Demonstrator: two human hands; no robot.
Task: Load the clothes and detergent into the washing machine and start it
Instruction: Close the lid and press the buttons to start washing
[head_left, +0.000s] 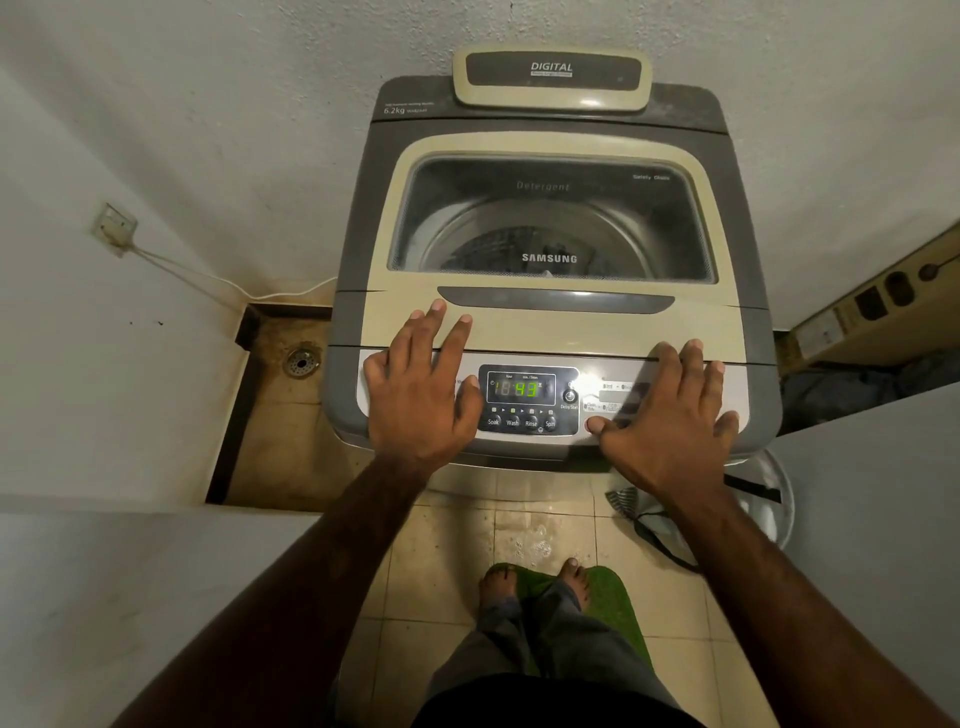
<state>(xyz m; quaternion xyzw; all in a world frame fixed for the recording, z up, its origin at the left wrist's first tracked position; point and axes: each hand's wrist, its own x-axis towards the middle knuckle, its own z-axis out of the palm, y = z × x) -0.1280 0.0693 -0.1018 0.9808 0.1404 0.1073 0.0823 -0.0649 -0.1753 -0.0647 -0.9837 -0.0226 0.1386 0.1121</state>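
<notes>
Both my hands lie flat on the washing machine (550, 327), its lid down and its display (521, 388) lit green.

The machine fills the centre of the frame. My left hand (421, 384) and right hand (670, 415) rest with spread, straight fingers on the control panel (589, 441) at lower centre, well apart on either side of the display, gripping nothing. I judge the body heavy and rigid, not something to shift. If the lid needs lifting I would take it by the grey recessed handle (556, 300) at its front edge, never by the glass window (550, 218), which looks fragile. The glossy buttons want one light fingertip press. Through the glass I cannot tell whether clothes are in the drum.
</notes>
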